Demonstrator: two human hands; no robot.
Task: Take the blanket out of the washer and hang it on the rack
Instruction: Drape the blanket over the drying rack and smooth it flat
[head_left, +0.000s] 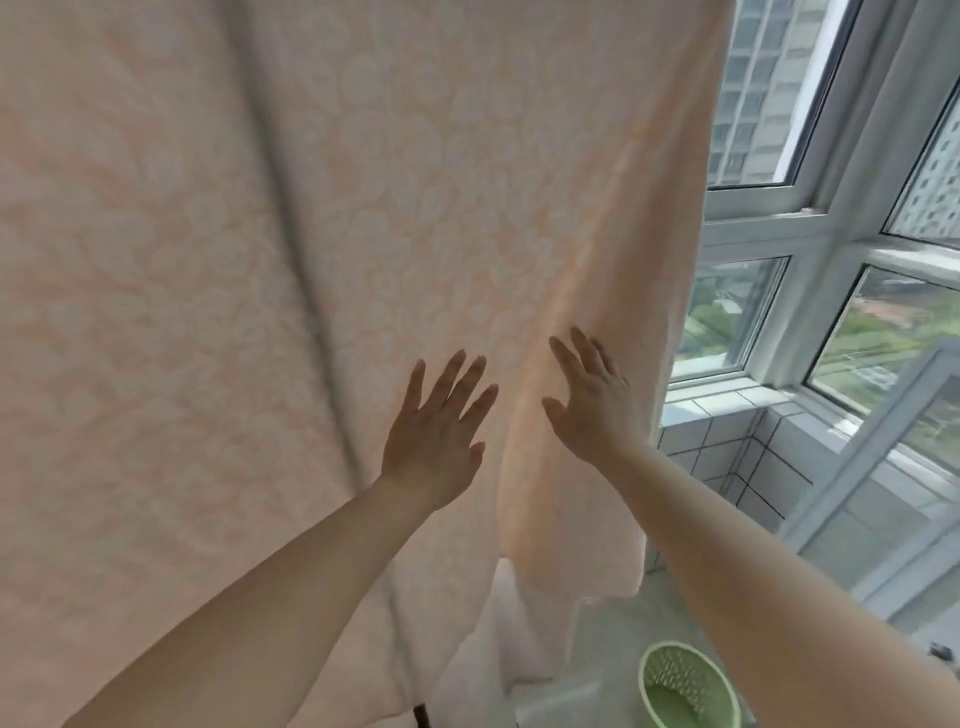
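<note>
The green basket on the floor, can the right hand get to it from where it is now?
Probably yes: the right hand is open and holds nothing, and the green basket sits below the arm with no obstacle showing between, though it means reaching well down.

Rack hidden behind blanket (260, 260) — basket (685, 686) cut off below

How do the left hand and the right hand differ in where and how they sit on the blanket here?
The left hand lies on the flat, patterned part of the blanket; the right hand lies on the raised vertical fold nearer the window. The left hand sits slightly lower, fingers spread wide; the right hand's fingers lie closer together. Both are open, fingers straight and pointing up, with no grip on the cloth.
</note>
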